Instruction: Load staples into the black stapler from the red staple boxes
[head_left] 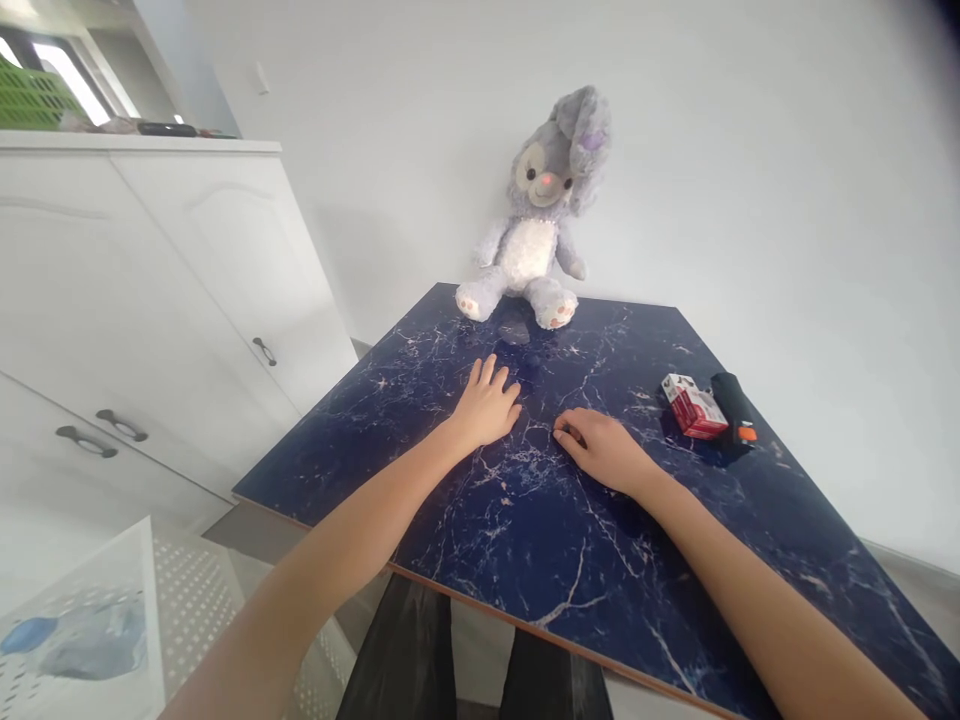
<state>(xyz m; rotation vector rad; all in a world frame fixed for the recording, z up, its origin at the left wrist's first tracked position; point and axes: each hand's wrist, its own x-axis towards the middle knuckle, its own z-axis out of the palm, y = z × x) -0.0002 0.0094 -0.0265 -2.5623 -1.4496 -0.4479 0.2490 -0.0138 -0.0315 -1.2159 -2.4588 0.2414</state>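
My left hand lies palm down on the dark blue marbled table, open with its fingers spread. It holds nothing. To its right, my right hand rests on the tabletop with its fingers curled in and the thumb close to the index finger. A small dark gap shows inside that curl, and I see no object in it. Beyond both hands, a grey-lilac plush rabbit sits upright at the far edge, its back towards the wall. Neither hand touches the toy.
On the table's right side, a red-and-white box lies beside a black rolled item with an orange tab. White cabinets stand at left, a green basket on top. A white perforated container is low at left.
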